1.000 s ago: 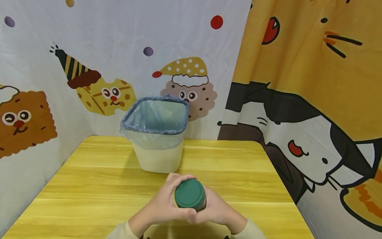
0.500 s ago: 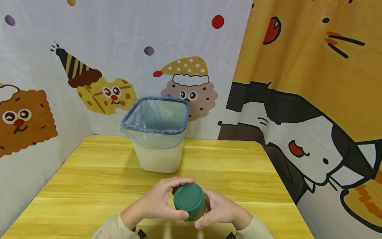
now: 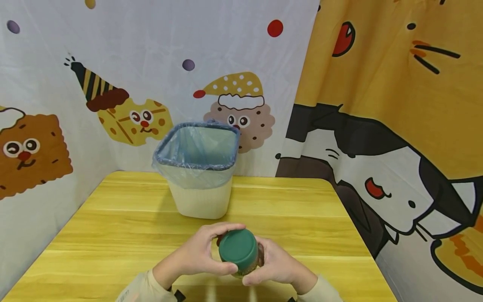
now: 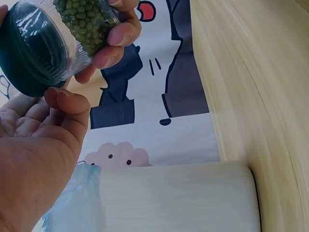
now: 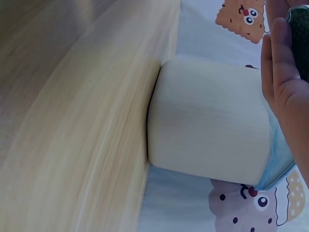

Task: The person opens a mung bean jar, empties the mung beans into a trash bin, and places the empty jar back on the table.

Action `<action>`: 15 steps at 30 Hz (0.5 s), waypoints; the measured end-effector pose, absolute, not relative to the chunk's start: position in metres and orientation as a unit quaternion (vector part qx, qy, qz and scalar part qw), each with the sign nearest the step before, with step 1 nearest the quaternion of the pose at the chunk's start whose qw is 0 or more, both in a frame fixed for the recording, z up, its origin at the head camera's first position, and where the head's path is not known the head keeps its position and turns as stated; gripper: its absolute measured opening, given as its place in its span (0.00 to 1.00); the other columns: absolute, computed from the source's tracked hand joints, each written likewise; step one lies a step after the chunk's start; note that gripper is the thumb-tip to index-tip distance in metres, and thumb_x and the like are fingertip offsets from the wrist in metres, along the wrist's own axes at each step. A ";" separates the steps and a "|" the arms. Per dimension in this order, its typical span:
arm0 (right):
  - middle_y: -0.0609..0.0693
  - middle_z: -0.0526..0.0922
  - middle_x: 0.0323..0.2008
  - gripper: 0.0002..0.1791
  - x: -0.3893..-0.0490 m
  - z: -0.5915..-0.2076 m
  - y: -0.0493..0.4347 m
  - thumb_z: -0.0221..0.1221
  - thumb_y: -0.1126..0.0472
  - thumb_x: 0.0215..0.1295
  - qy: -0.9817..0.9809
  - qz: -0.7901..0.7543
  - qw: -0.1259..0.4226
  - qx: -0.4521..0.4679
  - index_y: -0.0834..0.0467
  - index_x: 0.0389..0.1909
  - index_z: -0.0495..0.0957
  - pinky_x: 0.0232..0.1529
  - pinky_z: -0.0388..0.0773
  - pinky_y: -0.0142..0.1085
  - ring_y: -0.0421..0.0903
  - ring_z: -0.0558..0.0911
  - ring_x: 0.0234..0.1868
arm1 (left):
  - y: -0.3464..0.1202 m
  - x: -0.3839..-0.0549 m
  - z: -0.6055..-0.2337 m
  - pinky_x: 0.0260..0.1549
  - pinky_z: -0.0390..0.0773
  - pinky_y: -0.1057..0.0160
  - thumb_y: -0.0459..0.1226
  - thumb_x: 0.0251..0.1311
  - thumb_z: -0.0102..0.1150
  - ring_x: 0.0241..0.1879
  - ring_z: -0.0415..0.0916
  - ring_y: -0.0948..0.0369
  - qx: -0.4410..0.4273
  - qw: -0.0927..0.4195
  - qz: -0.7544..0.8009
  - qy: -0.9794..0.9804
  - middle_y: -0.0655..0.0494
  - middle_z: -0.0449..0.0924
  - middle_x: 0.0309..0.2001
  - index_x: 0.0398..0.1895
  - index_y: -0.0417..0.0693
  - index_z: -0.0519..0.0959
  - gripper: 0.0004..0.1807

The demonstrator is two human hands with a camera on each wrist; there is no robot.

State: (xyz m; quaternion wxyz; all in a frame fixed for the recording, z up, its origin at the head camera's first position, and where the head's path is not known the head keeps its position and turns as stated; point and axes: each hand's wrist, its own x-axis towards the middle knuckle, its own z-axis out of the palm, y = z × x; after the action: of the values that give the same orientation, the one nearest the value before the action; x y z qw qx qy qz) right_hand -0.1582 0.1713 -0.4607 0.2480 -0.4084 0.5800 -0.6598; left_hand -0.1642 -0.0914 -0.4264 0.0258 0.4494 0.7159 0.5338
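Observation:
Between both hands, above the table, is a clear jar with a dark green lid. Small green beans, like mung beans, show through its wall in the left wrist view. My left hand holds the lid, fingers at the far side and thumb at the near side. Around the jar's body curl the fingers of my right hand, its thumb on the near side. The jar is tilted in the head view, lid facing up toward the camera. In the right wrist view only a dark edge of the jar shows past the hand.
A cream waste bin lined with a translucent blue bag stands on the wooden table, beyond the hands. Cartoon-printed curtains hang behind the table and along its sides.
Over the last second my hands have moved slightly lower and a little apart. The left hand has shifted its hold on the lid, and more of the jar's body shows beneath it.

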 end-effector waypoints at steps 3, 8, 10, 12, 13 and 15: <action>0.58 0.80 0.70 0.40 -0.158 -0.462 0.170 0.69 0.70 0.68 0.595 -0.656 0.228 -0.404 0.63 0.78 0.64 0.69 0.81 0.40 0.45 0.83 0.67 | -0.091 -0.164 -0.425 0.45 0.84 0.65 0.41 0.59 0.78 0.49 0.82 0.68 0.436 0.015 0.528 0.729 0.55 0.86 0.62 0.75 0.54 0.74 0.39; 0.58 0.80 0.69 0.41 -0.157 -0.463 0.170 0.69 0.70 0.67 0.623 -0.648 0.210 -0.385 0.59 0.79 0.65 0.66 0.83 0.39 0.46 0.84 0.66 | -0.091 -0.163 -0.427 0.43 0.84 0.64 0.43 0.57 0.80 0.48 0.82 0.69 0.396 0.016 0.522 0.756 0.60 0.86 0.63 0.75 0.61 0.75 0.40; 0.58 0.81 0.69 0.41 -0.157 -0.463 0.170 0.70 0.69 0.67 0.629 -0.647 0.208 -0.379 0.58 0.79 0.66 0.65 0.84 0.39 0.46 0.84 0.65 | -0.091 -0.163 -0.428 0.45 0.84 0.64 0.43 0.57 0.80 0.49 0.83 0.68 0.385 0.024 0.525 0.759 0.61 0.85 0.63 0.75 0.63 0.75 0.40; 0.58 0.81 0.68 0.40 -0.156 -0.463 0.170 0.70 0.69 0.66 0.632 -0.647 0.207 -0.374 0.58 0.78 0.67 0.64 0.84 0.39 0.46 0.85 0.65 | -0.090 -0.162 -0.429 0.46 0.85 0.64 0.42 0.57 0.80 0.51 0.83 0.68 0.380 0.032 0.528 0.759 0.62 0.85 0.64 0.75 0.64 0.75 0.41; 0.58 0.82 0.68 0.40 -0.156 -0.464 0.170 0.71 0.69 0.66 0.633 -0.647 0.206 -0.373 0.58 0.78 0.67 0.64 0.84 0.39 0.46 0.85 0.65 | -0.090 -0.162 -0.429 0.47 0.85 0.64 0.42 0.57 0.80 0.51 0.84 0.67 0.378 0.036 0.531 0.758 0.62 0.85 0.64 0.75 0.64 0.75 0.41; 0.58 0.82 0.68 0.40 -0.157 -0.464 0.170 0.71 0.69 0.66 0.634 -0.647 0.203 -0.373 0.58 0.78 0.67 0.64 0.84 0.39 0.45 0.85 0.64 | -0.090 -0.162 -0.429 0.47 0.85 0.64 0.42 0.57 0.80 0.51 0.84 0.67 0.377 0.039 0.533 0.756 0.62 0.85 0.64 0.75 0.64 0.75 0.41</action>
State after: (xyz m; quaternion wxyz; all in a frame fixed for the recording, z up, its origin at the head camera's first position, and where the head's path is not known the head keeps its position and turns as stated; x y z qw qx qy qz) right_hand -0.1565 0.1695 -0.4640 0.2029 -0.3730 0.6338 -0.6466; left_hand -0.1624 -0.0902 -0.4293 0.0394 0.3773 0.7560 0.5334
